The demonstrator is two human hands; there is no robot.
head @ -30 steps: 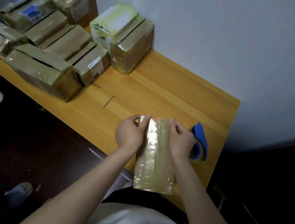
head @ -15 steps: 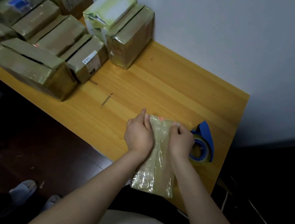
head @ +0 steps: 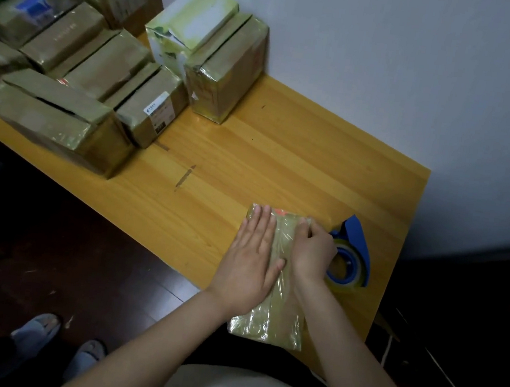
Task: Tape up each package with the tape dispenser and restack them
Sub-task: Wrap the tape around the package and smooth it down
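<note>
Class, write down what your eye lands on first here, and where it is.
Two hands work a taped package at the near right edge of the table: the left hand lies flat on it, the right hand curls over its far corner. A blue tape dispenser sits right of them; wrapped packages crowd the far left.

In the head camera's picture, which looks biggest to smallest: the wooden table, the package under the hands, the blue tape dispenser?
1. wooden table
2. package under the hands
3. blue tape dispenser, partly hidden behind the right hand, yet clearly smallest
</note>
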